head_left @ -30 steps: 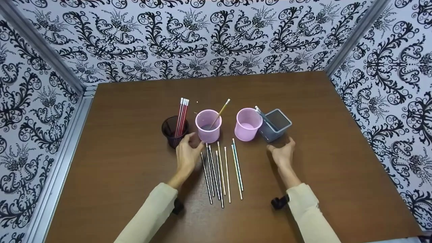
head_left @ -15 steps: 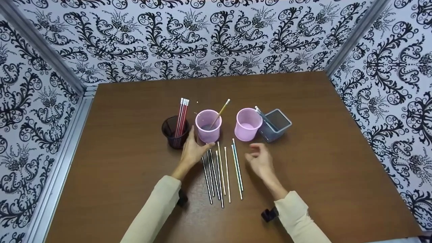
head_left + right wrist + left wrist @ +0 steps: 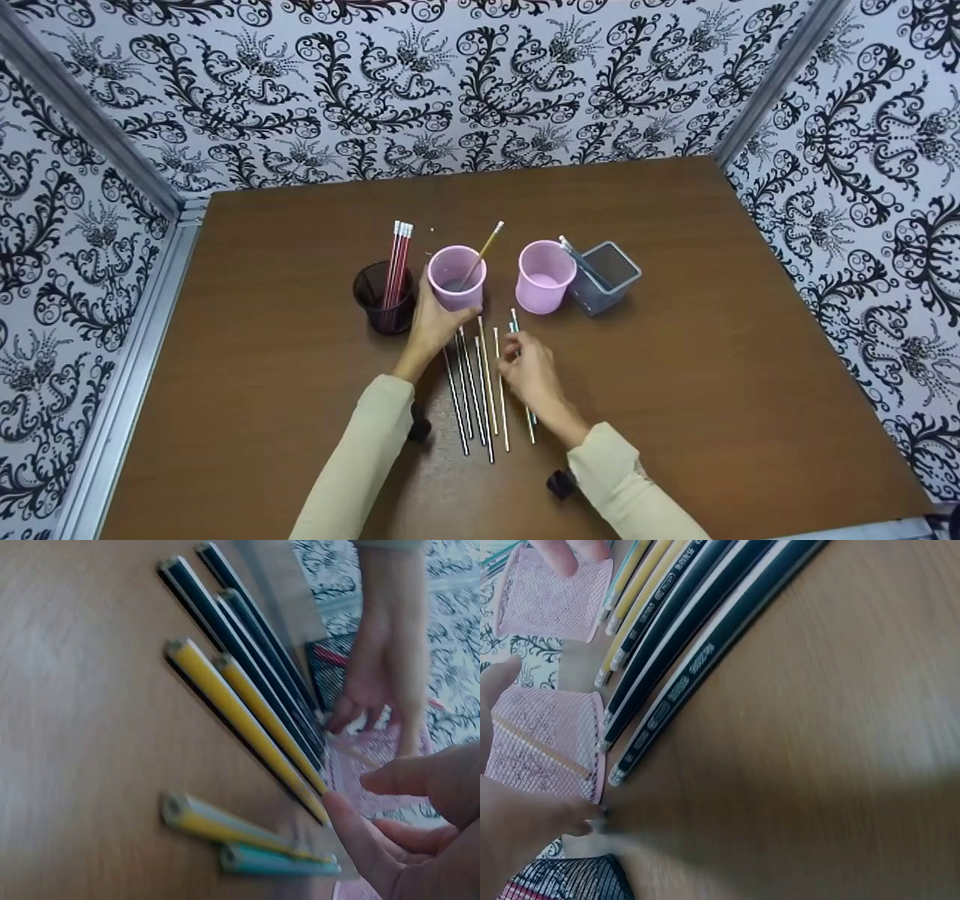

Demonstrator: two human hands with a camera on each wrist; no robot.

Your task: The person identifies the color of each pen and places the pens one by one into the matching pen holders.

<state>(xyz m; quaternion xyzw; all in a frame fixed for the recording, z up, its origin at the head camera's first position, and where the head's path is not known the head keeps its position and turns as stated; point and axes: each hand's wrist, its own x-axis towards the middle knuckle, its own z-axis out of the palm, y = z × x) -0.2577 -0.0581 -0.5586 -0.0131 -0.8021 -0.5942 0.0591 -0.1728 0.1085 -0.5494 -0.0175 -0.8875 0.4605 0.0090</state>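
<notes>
My left hand (image 3: pixel 435 322) cups the near side of the left pink mesh pencil cup (image 3: pixel 457 301), thumb and fingers on opposite sides. One yellow pencil (image 3: pixel 491 241) leans inside that cup. Over the loose pencils (image 3: pixel 491 397) is my right hand (image 3: pixel 531 371), its thumb and forefinger apart near their eraser ends. Nothing shows between those fingertips. Black pencils (image 3: pixel 667 705) lie on the left of the row, yellow pencils (image 3: pixel 232 712) toward the middle, a teal pencil (image 3: pixel 277 861) at the right, partly hidden by the right hand in the head view.
A black mesh cup (image 3: pixel 386 319) with several red pencils (image 3: pixel 397 262) stands left of the left hand. To the right are another pink cup (image 3: pixel 541 292) and a square grey mesh holder (image 3: pixel 607 289) with dark blue pencils (image 3: pixel 585 262). Patterned walls bound the brown table (image 3: pixel 712 337).
My left hand has moved from in front of the cups up against the left pink cup. The right hand has swung left from near the grey holder to the loose pencils.
</notes>
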